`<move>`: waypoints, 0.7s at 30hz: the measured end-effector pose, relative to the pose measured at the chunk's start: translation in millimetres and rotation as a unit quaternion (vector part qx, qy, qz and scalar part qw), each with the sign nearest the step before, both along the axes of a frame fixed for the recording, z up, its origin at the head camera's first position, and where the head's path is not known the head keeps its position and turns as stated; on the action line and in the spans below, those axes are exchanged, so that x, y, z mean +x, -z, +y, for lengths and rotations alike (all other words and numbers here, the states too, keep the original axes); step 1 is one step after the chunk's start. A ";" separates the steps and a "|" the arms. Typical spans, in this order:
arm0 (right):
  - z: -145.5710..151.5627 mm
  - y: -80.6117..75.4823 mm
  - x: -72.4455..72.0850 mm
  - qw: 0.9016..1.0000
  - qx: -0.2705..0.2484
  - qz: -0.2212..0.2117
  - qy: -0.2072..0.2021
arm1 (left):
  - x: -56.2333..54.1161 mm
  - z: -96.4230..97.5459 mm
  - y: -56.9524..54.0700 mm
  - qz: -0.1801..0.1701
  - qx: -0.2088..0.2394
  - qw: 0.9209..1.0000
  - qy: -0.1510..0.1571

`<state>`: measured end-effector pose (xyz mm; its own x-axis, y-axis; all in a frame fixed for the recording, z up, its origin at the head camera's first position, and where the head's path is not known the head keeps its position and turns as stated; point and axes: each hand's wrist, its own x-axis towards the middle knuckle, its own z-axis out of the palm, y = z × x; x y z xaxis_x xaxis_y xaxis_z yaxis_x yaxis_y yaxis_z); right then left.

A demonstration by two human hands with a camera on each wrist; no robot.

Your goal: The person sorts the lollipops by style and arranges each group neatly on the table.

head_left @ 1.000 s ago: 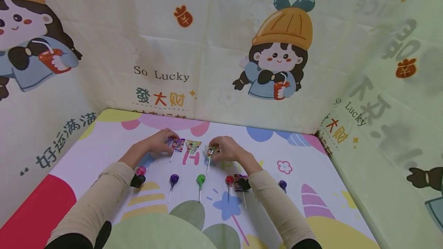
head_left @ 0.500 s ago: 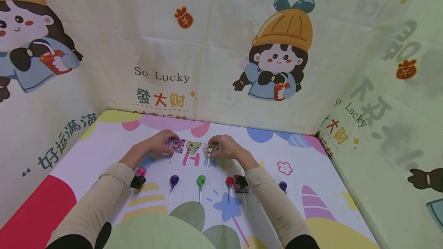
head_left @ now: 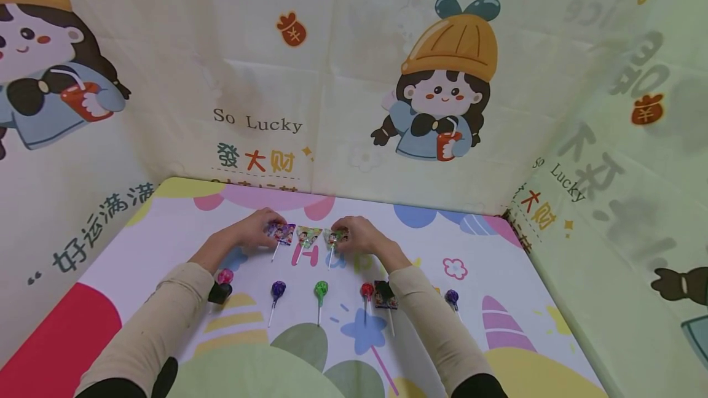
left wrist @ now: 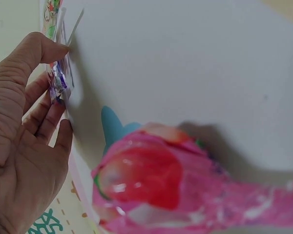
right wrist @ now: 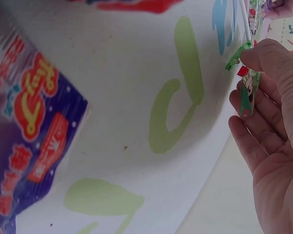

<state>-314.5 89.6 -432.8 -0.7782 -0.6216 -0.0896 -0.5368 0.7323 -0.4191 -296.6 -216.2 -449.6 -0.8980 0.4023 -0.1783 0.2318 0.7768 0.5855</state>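
Right hand [head_left: 359, 236], slid slightly inward, pinches a green-wrapped lollipop [head_left: 333, 238].

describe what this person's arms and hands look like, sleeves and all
The left hand and right hand wear no gloves. Plain beige sleeves reach the wrists. Black material shows farther up both, and a small black piece sits by each wrist.
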 end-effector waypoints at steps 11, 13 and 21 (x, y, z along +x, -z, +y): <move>-0.1 3.6 0.9 1.000 0.000 0.012 -0.011 | -0.9 -0.1 0.9 0.000 0.005 1.000 0.001; 0.4 4.0 1.6 1.000 -0.001 0.002 -0.003 | -0.9 0.0 0.9 0.007 0.002 1.000 0.007; -0.2 3.4 5.7 1.000 -0.006 -0.024 0.017 | -1.2 -1.8 1.3 0.024 -0.003 1.000 0.020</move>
<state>-308.8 89.3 -436.2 -0.7940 -0.5956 -0.1213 -0.4899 0.7452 -0.4525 -297.9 -218.0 -450.9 -0.8893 0.4361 -0.1375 0.2902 0.7706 0.5674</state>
